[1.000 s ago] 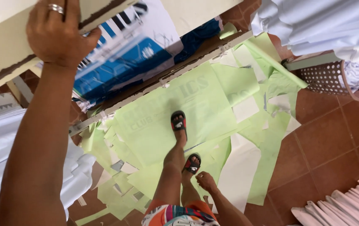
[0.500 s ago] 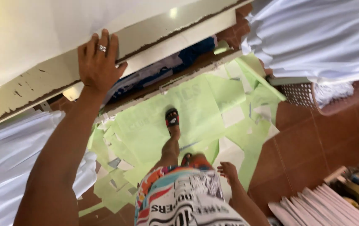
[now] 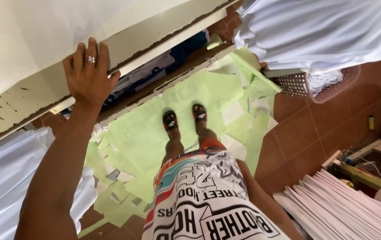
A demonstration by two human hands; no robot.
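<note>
Feet (image 3: 186,119) now together; left hand (image 3: 87,75) flat (fingers spread) on table edge (image 3: 30,98).

We see the cream tabletop (image 3: 30,95), its edge chipped and worn, slanting across the upper left with the left hand (image 3: 88,75) flat on it.

— What is the person wearing?

— A silver ring (image 3: 90,58) is showing on a finger of the left hand (image 3: 88,75), the arm bare of any sleeve. A white shirt (image 3: 212,209) with bold black lettering and teal, orange and red stripes is covering the torso. Black sandals (image 3: 184,118) with white marks are covering both feet.
</note>
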